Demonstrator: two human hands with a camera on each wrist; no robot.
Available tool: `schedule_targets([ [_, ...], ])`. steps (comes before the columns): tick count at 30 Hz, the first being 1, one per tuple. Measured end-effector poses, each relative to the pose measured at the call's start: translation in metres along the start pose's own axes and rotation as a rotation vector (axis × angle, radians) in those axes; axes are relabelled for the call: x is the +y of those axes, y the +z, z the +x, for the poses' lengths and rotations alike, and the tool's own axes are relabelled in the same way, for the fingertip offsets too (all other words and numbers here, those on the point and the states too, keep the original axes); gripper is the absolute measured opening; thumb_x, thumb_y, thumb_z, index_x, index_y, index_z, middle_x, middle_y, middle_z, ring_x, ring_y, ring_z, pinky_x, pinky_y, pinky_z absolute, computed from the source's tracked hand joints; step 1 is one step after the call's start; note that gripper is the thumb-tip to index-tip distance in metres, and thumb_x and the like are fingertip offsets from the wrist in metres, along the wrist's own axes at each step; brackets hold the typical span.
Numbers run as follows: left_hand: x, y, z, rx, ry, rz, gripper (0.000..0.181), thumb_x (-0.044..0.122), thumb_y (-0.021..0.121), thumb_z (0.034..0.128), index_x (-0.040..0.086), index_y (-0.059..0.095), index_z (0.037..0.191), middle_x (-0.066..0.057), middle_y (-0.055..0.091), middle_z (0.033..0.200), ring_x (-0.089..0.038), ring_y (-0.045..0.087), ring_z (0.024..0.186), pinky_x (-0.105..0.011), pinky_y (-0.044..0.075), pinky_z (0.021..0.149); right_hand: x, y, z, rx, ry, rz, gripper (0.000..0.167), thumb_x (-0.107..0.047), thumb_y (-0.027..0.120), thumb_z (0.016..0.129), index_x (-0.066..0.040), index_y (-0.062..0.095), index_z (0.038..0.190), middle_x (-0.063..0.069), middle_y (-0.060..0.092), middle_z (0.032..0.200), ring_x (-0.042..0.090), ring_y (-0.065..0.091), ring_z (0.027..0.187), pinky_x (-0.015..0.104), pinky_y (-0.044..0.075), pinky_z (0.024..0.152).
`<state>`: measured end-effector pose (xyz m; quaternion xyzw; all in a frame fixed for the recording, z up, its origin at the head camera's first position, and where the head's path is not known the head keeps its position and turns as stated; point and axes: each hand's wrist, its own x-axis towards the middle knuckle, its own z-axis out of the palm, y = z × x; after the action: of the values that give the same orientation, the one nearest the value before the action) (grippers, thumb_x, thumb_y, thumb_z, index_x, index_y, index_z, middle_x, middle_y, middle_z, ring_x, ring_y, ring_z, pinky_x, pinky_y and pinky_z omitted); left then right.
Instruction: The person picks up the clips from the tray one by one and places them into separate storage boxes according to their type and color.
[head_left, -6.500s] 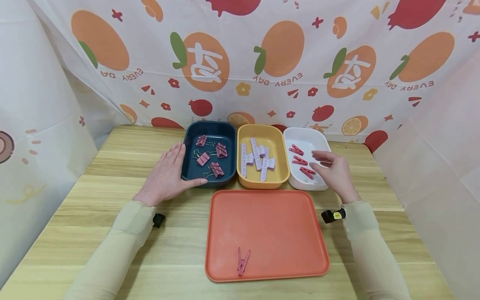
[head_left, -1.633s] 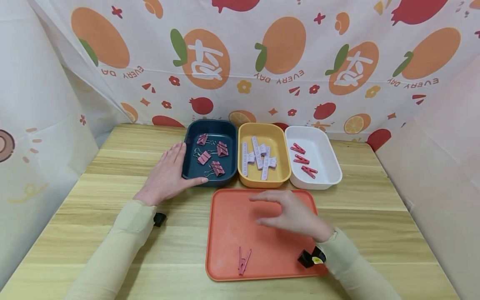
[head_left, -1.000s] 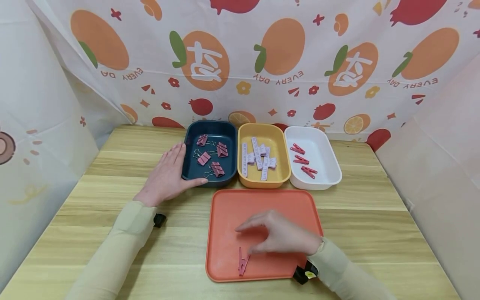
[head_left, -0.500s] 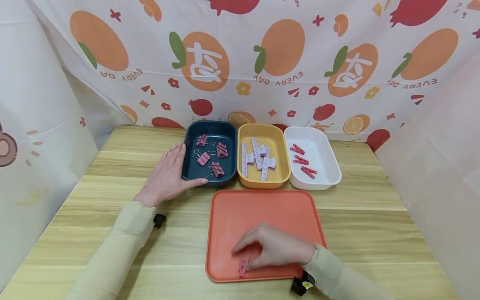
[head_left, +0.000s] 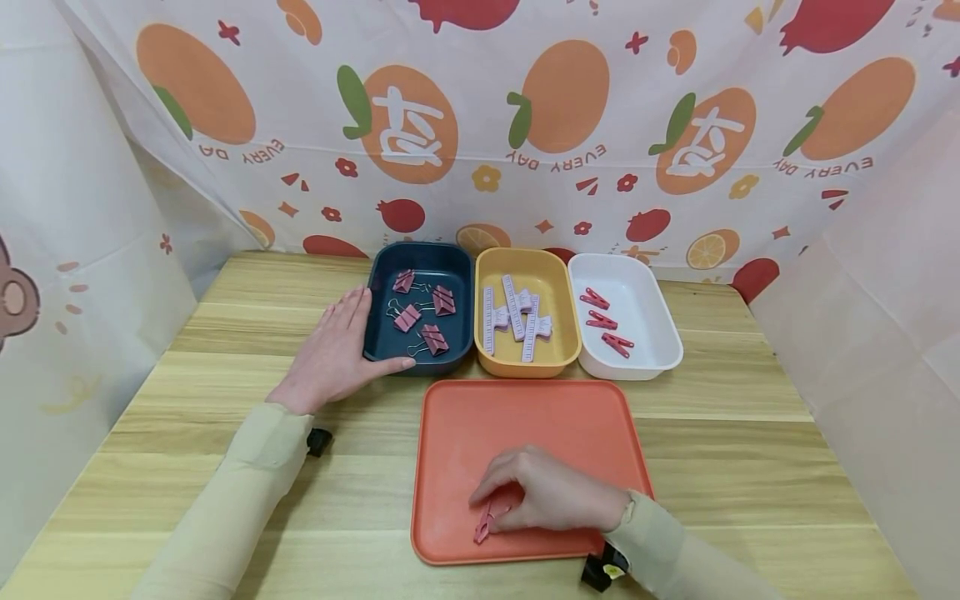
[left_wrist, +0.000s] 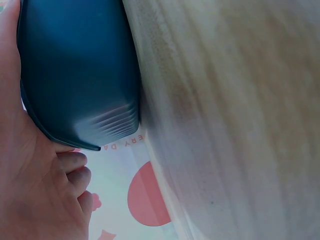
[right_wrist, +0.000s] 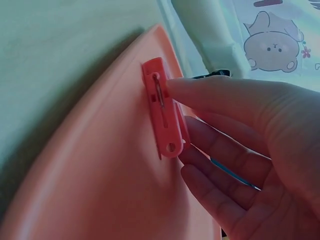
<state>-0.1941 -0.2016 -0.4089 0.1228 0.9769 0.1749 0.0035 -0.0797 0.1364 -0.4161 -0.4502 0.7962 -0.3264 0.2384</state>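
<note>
My left hand [head_left: 327, 352] lies against the near left side of a dark blue box [head_left: 387, 342], fingers extended along its wall and thumb across the front rim. Over the orange-red tray [head_left: 525, 417], my right hand [head_left: 551, 493] pinches a red clothespin [head_left: 482, 528] near the tray's front edge. The right wrist view shows the thumb on one side of the clothespin [right_wrist: 164, 117] and fingers close to its other side. Several pink binder clips [head_left: 434, 338] lie inside the blue box.
Beside the blue box stands a yellow box [head_left: 566, 354] with lilac ruler-shaped clips [head_left: 531, 329]. Right of it, a white box [head_left: 660, 333] holds three red clothespins [head_left: 602, 320]. The boxes touch the tray's far side or nearly so. A patterned cloth [head_left: 487, 100] hangs behind.
My right hand has gone from the white box, across the tray, down to the lone clothespin and now pinches it; the clothespin has turned slightly. My left hand stays put.
</note>
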Motion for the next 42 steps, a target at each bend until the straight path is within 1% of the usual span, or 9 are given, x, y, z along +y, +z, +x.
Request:
schedule_targets([
  [4, 0.000, 0.000, -0.001, 0.003, 0.000, 0.002, 0.134, 0.089, 0.056, 0.0756, -0.001, 0.006, 0.162, -0.024, 0.007, 0.167, -0.041, 0.006, 0.153, -0.056, 0.003, 0.122, 0.003, 0.001, -0.001, 0.021, 0.000, -0.019, 0.030, -0.035, 0.080, 0.091, -0.026, 0.077, 0.119, -0.023, 0.067, 0.109, -0.005, 0.058, 0.101, 0.020, 0.049, 0.091],
  [10, 0.000, 0.002, -0.001, 0.007, 0.004, 0.005, 0.134, 0.088, 0.056, 0.0761, -0.001, 0.005, 0.162, -0.025, 0.007, 0.167, -0.041, 0.006, 0.153, -0.056, 0.003, 0.122, 0.004, 0.003, -0.002, 0.013, -0.011, -0.051, 0.025, -0.032, 0.081, 0.090, -0.027, 0.078, 0.115, -0.024, 0.066, 0.106, -0.006, 0.057, 0.100, 0.019, 0.049, 0.090],
  [17, 0.000, 0.003, -0.003, 0.012, 0.006, 0.004, 0.134, 0.088, 0.056, 0.0763, -0.001, 0.005, 0.162, -0.025, 0.007, 0.167, -0.041, 0.006, 0.153, -0.055, 0.004, 0.122, 0.002, 0.003, -0.001, 0.009, -0.007, -0.085, 0.018, -0.028, 0.081, 0.091, -0.029, 0.079, 0.108, -0.025, 0.064, 0.100, -0.005, 0.056, 0.095, 0.017, 0.048, 0.085],
  [21, 0.000, 0.003, -0.003, 0.016, 0.006, 0.005, 0.134, 0.089, 0.055, 0.0760, -0.001, 0.004, 0.162, -0.024, 0.008, 0.167, -0.040, 0.006, 0.153, -0.055, 0.004, 0.122, 0.003, 0.003, -0.001, 0.025, -0.014, -0.060, 0.016, -0.025, 0.080, 0.091, -0.029, 0.079, 0.107, -0.024, 0.064, 0.099, -0.005, 0.057, 0.093, 0.016, 0.049, 0.084],
  [25, -0.001, 0.005, -0.003, 0.025, 0.010, 0.005, 0.134, 0.088, 0.057, 0.0764, -0.001, 0.005, 0.162, -0.025, 0.008, 0.167, -0.041, 0.007, 0.153, -0.055, 0.004, 0.122, 0.005, 0.001, -0.003, 0.064, -0.008, -0.011, 0.017, -0.022, 0.081, 0.091, -0.027, 0.079, 0.107, -0.023, 0.065, 0.100, -0.003, 0.060, 0.094, 0.019, 0.052, 0.085],
  [28, -0.001, 0.006, -0.003, 0.027, 0.009, 0.006, 0.134, 0.088, 0.057, 0.0760, 0.000, 0.005, 0.162, -0.024, 0.008, 0.167, -0.040, 0.007, 0.153, -0.054, 0.004, 0.122, 0.006, -0.004, -0.006, 0.095, 0.006, 0.013, 0.018, -0.021, 0.081, 0.090, -0.027, 0.079, 0.107, -0.022, 0.066, 0.101, -0.001, 0.061, 0.095, 0.022, 0.053, 0.086],
  [34, -0.002, 0.008, -0.003, 0.028, 0.007, 0.009, 0.135, 0.089, 0.056, 0.0750, 0.000, 0.005, 0.162, -0.023, 0.008, 0.167, -0.040, 0.007, 0.153, -0.054, 0.004, 0.122, 0.006, -0.015, -0.010, 0.139, 0.061, 0.035, 0.019, -0.019, 0.083, 0.089, -0.027, 0.079, 0.106, -0.022, 0.067, 0.101, 0.002, 0.063, 0.096, 0.026, 0.054, 0.089],
  [37, -0.002, 0.009, -0.003, 0.033, 0.009, 0.010, 0.135, 0.088, 0.057, 0.0751, 0.000, 0.005, 0.162, -0.023, 0.009, 0.167, -0.040, 0.008, 0.153, -0.054, 0.005, 0.122, 0.006, -0.021, -0.013, 0.159, 0.085, 0.049, 0.021, -0.019, 0.083, 0.088, -0.029, 0.080, 0.106, -0.022, 0.067, 0.101, 0.004, 0.064, 0.096, 0.028, 0.056, 0.088],
  [42, -0.002, 0.010, -0.004, 0.036, 0.010, 0.011, 0.134, 0.088, 0.058, 0.0757, 0.000, 0.005, 0.162, -0.023, 0.008, 0.167, -0.040, 0.007, 0.153, -0.054, 0.005, 0.122, 0.006, -0.027, -0.015, 0.197, 0.093, 0.058, 0.023, -0.018, 0.084, 0.087, -0.030, 0.080, 0.106, -0.021, 0.068, 0.101, 0.008, 0.066, 0.095, 0.031, 0.058, 0.082],
])
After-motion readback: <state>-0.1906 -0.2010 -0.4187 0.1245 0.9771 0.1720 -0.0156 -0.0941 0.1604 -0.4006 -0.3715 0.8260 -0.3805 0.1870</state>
